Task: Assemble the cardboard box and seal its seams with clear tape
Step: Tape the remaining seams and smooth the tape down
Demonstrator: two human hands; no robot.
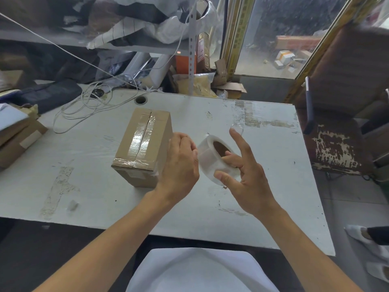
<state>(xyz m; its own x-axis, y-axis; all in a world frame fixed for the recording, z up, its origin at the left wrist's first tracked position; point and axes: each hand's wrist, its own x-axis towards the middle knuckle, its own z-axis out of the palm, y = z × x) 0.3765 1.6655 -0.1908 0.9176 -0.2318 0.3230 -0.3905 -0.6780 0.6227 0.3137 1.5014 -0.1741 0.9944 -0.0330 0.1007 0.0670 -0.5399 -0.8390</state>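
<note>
Cardboard box (141, 147) stands closed on the white surface (263, 157), left of centre. Clear tape runs along its top centre seam and over the near top edge.

Right hand (246, 175), palm turned left, holds the tape roll (216, 158) raised just right of the box. Grip: thumb pressed against the near outer face of the roll, one finger hooked into the brown core. Index finger extends up and away, tip touching a loose curl of clear tape (237, 128). Remaining fingers are splayed.

Left hand (179, 163) sits between box and roll, back of hand to the camera, fingers curled inward toward the roll's left side. Cannot tell whether its grip pinches the tape or only touches the roll. Its knuckles overlap the box's right face.

White cable (84, 110) lies coiled on the far left of the surface.
</note>
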